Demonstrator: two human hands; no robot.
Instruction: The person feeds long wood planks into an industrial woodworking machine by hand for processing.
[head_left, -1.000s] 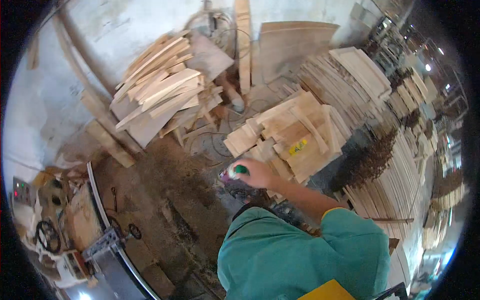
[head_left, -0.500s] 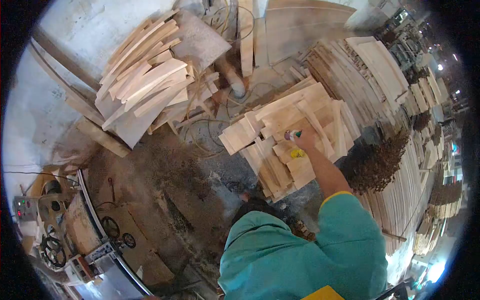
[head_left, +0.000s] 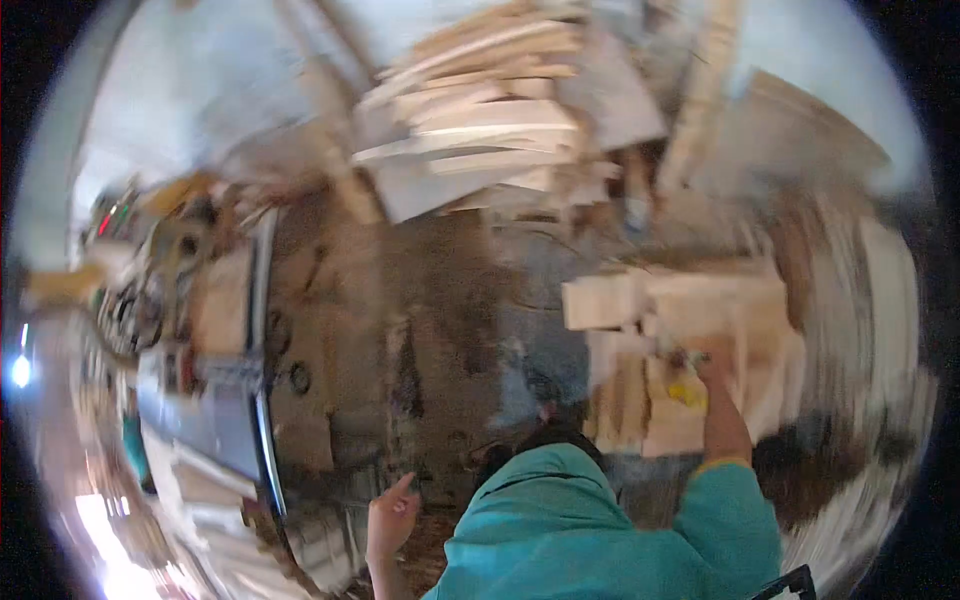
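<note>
My right hand (head_left: 714, 372) is over the stack of pale boards (head_left: 735, 310), its fingers closed around the greenish end of a small bottle (head_left: 682, 357). Motion blur hides the bottle's details. Just below it, a yellow object (head_left: 687, 391) lies on the boards, too smeared to name. Down at the lower left, my left hand (head_left: 393, 517) hangs over the floor, one finger stretched out and the others loosely bent, with nothing visible in it.
A pile of curved wood pieces (head_left: 495, 125) stands at the back. On the left is a machine with handwheels (head_left: 225, 310) and a metal edge. Long stacked planks (head_left: 875, 290) line the right side. Brown floor (head_left: 440, 280) lies between.
The view has swung left, so the boards and wood pile sit further right in it. My left hand has come into view. My right hand stays at the small bottle.
</note>
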